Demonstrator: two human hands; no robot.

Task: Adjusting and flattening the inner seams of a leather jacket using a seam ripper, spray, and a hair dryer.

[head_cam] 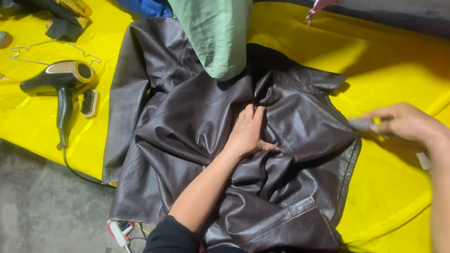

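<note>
Your left hand (248, 130) lies flat, fingers released, pressing on the dark brown leather jacket (224, 142) spread across the middle of the frame on the yellow table cover (395, 64). Your right hand (407, 122), at the right edge of the jacket, pinches a small blurred object (361, 124) I cannot identify. A hair dryer (64, 80) and a small brush (90, 103) lie at the left; a green cloth (213, 21) hangs at the top centre.

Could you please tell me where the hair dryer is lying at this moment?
In the head view, the hair dryer lies on the yellow cloth, left of the brown leather jacket, between a wire hanger and a small brush.
</note>
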